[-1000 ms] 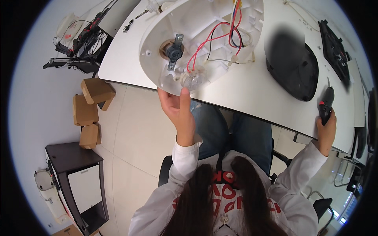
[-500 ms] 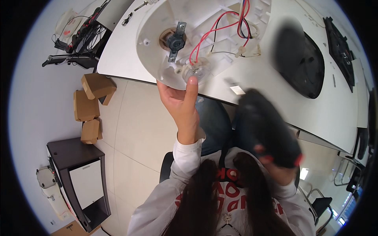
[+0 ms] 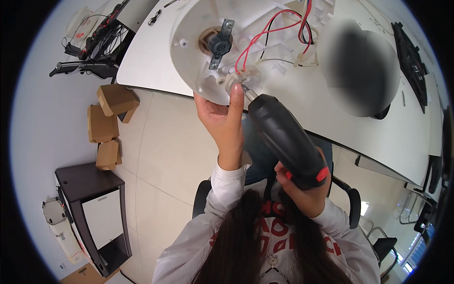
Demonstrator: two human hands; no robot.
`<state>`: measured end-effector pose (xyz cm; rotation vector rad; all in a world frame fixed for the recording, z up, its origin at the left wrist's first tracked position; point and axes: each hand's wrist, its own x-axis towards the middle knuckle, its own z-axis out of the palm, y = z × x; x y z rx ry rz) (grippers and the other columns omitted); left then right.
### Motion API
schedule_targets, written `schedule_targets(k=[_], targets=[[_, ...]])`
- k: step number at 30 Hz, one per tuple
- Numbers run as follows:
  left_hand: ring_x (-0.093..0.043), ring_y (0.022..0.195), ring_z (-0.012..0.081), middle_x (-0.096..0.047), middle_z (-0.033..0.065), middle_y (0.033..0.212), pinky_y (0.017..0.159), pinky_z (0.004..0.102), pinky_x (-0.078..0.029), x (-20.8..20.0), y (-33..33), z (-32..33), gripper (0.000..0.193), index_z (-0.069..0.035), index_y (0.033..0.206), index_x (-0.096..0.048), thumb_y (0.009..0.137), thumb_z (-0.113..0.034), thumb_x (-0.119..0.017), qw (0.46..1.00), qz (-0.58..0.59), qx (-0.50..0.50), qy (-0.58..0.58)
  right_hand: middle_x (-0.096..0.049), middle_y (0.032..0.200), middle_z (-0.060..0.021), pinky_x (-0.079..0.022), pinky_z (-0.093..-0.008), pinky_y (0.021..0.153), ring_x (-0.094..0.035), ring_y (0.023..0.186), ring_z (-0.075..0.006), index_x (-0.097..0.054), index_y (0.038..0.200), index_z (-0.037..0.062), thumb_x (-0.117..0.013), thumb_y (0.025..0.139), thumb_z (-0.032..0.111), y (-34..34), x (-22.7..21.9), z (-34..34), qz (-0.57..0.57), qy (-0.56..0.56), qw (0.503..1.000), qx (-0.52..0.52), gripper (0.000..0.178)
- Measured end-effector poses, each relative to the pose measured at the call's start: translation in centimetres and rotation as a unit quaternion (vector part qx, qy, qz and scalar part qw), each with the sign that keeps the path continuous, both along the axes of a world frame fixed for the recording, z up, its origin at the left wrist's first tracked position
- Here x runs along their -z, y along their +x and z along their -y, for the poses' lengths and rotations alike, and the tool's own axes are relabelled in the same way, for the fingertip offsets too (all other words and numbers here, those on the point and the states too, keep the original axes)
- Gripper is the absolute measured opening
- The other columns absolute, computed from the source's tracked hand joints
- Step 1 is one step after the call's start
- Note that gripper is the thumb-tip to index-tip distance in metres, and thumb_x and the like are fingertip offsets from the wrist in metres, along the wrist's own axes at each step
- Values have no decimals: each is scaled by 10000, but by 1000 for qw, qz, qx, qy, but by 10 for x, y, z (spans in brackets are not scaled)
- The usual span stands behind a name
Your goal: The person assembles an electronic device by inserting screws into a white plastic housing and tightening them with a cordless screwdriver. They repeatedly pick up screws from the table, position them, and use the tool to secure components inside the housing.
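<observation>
White and smooth, the table point(image 3: 352, 130) lies beneath a curved, ribbed plastic shell point(image 3: 191, 68), whose near edge the left hand point(image 3: 220, 116) grips. The right hand point(image 3: 308, 193) is wrapped round the rear of a black electric screwdriver point(image 3: 286, 135), its bit beside the left thumb, pointing at a clear round piece point(image 3: 249, 76) inside the shell. Also within are a metal bracket point(image 3: 221, 45) and thin red wires point(image 3: 257, 35).
</observation>
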<state>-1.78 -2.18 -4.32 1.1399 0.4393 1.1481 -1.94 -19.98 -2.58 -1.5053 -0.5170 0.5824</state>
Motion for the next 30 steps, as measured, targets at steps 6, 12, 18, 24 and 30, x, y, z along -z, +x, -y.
schedule_targets(k=[6,12,18,24,30], targets=[[-488,1018,160,-478,98,1138,883,286,-382,2,0,-1,514,9,1213,-379,778,-49,-646,1000,4,-1,-6,-605,946,-115,-446,-263,764,-580,845,-144,-434,1138,-53,-739,671,60,1,3,-4,9,5,1000,-8,569],[-494,1008,160,-486,100,1129,879,285,-385,2,1,-1,509,9,1205,-386,775,-53,-651,1000,11,2,-10,-605,937,-112,-447,-263,759,-580,839,-144,-431,1137,-53,-741,671,61,2,6,-3,37,-3,999,-13,570],[-498,1012,164,-494,101,1128,883,291,-387,1,1,0,508,6,1207,-380,778,-48,-647,1000,16,4,-11,-603,933,-114,-447,-264,757,-582,840,-149,-430,1137,-49,-740,676,64,-1,5,-5,11,14,1000,1,567],[-506,999,158,-500,100,1121,870,285,-399,1,0,1,509,0,1210,-379,777,-38,-645,1000,8,-1,-19,-602,941,-120,-450,-268,756,-584,846,-151,-423,1143,-41,-742,681,71,-2,1,-4,7,9,1000,-6,573],[-511,983,150,-505,94,1108,856,280,-406,1,0,1,508,-1,1208,-383,775,-36,-647,1000,4,-2,-25,-602,942,-122,-451,-268,755,-586,842,-153,-418,1146,-43,-745,683,77,-1,1,-4,22,10,1000,-10,579]])
